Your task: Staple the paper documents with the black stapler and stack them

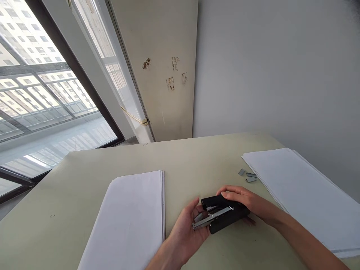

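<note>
A black stapler [222, 214] lies low over the pale green table [197, 161], its lid swung up and its metal staple rail showing. My left hand [188, 231] cups the stapler's near end from below, fingers curled round the metal rail. My right hand [247, 202] lies over the stapler's black top and far side, fingers wrapped on it. A few loose strips of staples [247, 175] rest on the table just beyond my right hand.
A stack of white paper [132, 217] lies to the left of my hands. A second, larger stack of white sheets [303, 191] lies at the right, reaching the table's edge by the grey wall. A window and a cream panel stand behind the table.
</note>
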A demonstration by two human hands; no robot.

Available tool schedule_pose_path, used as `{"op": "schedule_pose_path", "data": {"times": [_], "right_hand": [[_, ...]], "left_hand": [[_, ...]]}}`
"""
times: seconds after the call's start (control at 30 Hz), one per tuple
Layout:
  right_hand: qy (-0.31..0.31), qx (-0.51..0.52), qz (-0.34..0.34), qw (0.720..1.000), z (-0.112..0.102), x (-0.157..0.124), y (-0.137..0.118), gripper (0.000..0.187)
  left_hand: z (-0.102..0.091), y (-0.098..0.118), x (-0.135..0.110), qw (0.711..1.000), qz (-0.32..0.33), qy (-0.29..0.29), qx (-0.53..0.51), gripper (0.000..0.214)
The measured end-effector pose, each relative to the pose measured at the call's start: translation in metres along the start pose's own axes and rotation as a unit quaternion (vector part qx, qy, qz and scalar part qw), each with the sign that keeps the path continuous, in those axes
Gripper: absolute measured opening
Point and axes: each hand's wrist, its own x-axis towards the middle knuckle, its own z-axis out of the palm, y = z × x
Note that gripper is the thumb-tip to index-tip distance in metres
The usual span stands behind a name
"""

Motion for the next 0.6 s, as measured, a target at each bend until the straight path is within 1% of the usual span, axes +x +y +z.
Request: {"op": "schedule_pose_path", "data": {"times": [0.07,0.17,0.3,0.4,0.5,0.6], "right_hand": [[-0.004,-0.003,-0.003,1.000,-0.002,0.001,0.002,0.047],[-0.007,0.030,-0.027,0.999,-0.006,0.002,0.008,0.051],[0.033,0.104,-0.077,0.991,-0.012,0.008,0.019,0.057],[0.071,0.131,-0.135,0.979,-0.014,0.014,0.026,0.057],[0.131,0.114,-0.194,0.965,-0.014,0.020,0.031,0.053],[0.183,0.043,-0.199,0.962,-0.013,0.022,0.034,0.050]], "left_hand": [[-0.002,0.000,0.001,1.000,-0.005,0.009,0.000,0.041],[-0.001,0.000,0.000,1.000,-0.005,0.022,-0.007,0.039],[0.003,0.002,-0.002,0.998,0.016,0.042,-0.040,0.030],[0.006,0.005,-0.005,0.997,0.025,0.053,-0.047,0.025],[0.009,0.007,-0.010,0.994,0.040,0.076,-0.061,0.019],[0.012,0.008,-0.016,0.990,0.061,0.100,-0.077,0.014]]}}
